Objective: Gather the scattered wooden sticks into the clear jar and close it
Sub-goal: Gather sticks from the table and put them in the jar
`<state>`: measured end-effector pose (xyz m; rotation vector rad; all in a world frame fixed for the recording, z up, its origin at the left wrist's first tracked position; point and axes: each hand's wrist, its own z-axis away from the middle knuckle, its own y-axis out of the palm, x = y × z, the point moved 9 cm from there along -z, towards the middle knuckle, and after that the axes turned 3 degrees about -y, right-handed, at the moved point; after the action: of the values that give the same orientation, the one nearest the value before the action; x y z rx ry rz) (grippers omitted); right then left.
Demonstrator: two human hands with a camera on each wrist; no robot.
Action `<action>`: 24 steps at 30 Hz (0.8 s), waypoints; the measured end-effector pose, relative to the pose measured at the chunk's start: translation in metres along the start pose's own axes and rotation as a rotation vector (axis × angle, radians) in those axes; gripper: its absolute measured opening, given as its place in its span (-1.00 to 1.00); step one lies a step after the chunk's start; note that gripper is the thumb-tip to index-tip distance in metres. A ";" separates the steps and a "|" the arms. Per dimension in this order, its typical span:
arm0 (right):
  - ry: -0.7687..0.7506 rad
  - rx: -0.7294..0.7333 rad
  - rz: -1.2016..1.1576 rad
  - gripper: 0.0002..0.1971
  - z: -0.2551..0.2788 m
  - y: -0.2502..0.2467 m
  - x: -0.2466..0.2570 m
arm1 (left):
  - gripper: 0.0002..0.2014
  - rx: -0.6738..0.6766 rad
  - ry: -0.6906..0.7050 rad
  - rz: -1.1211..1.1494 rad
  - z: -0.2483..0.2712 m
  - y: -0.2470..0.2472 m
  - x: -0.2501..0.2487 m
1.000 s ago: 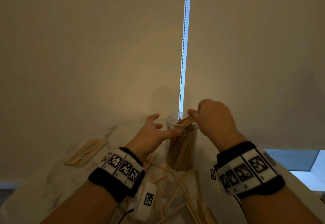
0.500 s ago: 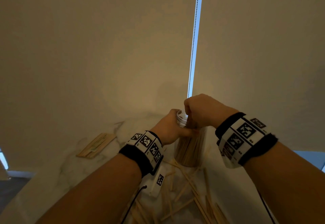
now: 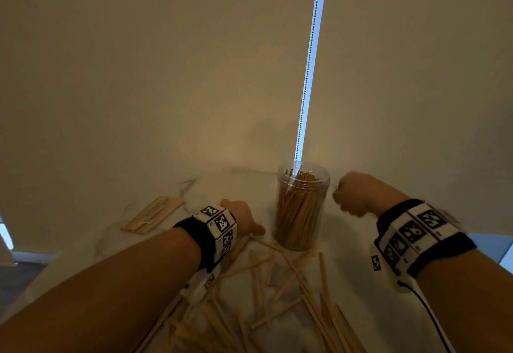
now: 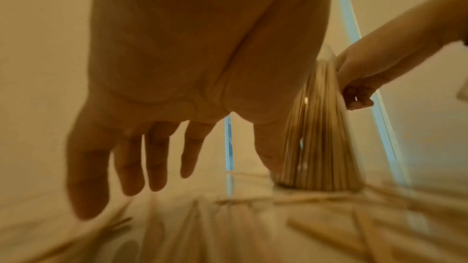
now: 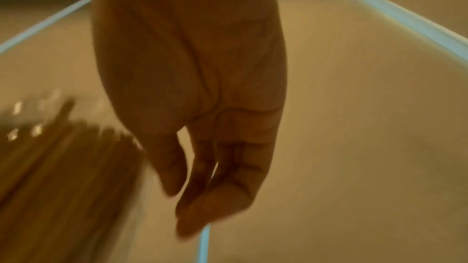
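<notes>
The clear jar (image 3: 302, 208) stands upright on the marble table (image 3: 211, 186), lidless and packed with wooden sticks. Many more sticks (image 3: 277, 283) lie scattered in front of it. My left hand (image 3: 244, 221) is low over the table just left of the jar's base. The left wrist view shows this hand (image 4: 142, 167) empty, its fingers straight and spread above the sticks (image 4: 228, 223). My right hand (image 3: 352, 197) hovers close beside the jar's upper right, fingers loosely curled. In the right wrist view this hand (image 5: 192, 187) holds nothing, with the jar (image 5: 63, 167) blurred at left. No lid shows.
A stack of flat wooden sticks (image 3: 152, 215) lies at the back left of the table. A beaded blind cord (image 3: 308, 75) hangs behind the jar against the blind. A black cable (image 3: 433, 319) runs from my right wristband.
Both hands have come off the jar. The right hand let its sticks into the jar and moved right. The left hand dropped towards the table.
</notes>
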<state>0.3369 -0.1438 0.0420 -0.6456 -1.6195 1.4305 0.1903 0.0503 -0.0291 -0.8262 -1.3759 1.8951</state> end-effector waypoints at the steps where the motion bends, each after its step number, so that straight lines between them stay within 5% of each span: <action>1: 0.033 0.095 0.060 -0.80 -0.001 0.019 -0.004 | -0.26 0.004 -0.014 -0.064 -0.001 0.004 0.003; 7: 0.052 0.249 0.226 -0.61 0.006 0.067 0.005 | -0.52 0.017 0.007 -0.129 -0.009 0.018 0.007; 13: 0.015 0.304 0.272 -0.91 0.018 0.078 0.014 | -0.56 -0.073 0.028 -0.070 0.001 0.014 0.009; 16: 0.018 0.310 0.306 -0.69 0.035 0.077 0.012 | -0.60 -0.098 -0.002 -0.043 0.008 0.014 0.020; 18: 0.025 0.307 0.258 -0.87 0.044 0.074 0.012 | -0.72 -0.081 -0.003 0.022 0.011 0.015 0.026; 24: 0.063 0.176 -0.074 -0.76 0.079 0.039 0.000 | -0.71 -0.112 -0.043 0.289 0.036 0.002 0.043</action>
<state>0.2633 -0.1768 0.0061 -0.5193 -1.4358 1.4644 0.1358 0.0639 -0.0272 -1.0954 -1.4632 2.0757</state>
